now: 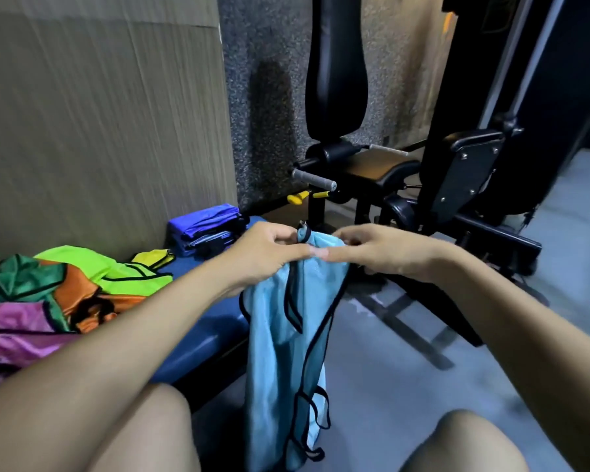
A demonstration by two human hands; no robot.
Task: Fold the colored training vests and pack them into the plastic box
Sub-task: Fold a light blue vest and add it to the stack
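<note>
A light blue training vest (pixel 280 338) with black trim hangs down between my knees. My left hand (pixel 268 253) pinches its top edge on the left, and my right hand (pixel 372 250) pinches the top on the right; the fingertips of both hands nearly meet. A loose heap of vests (pixel 58 294) in lime green, orange, dark green and pink lies on the blue bench (pixel 205 321) at my left. Folded blue vests (pixel 205 228) are stacked at the bench's far end. No plastic box is in view.
A black gym machine (pixel 464 185) with a padded seat, a grey handle and yellow levers stands ahead and to the right. A wood-grain wall panel (pixel 99 114) runs along the left behind the bench. Grey floor (pixel 406 403) lies under the hanging vest.
</note>
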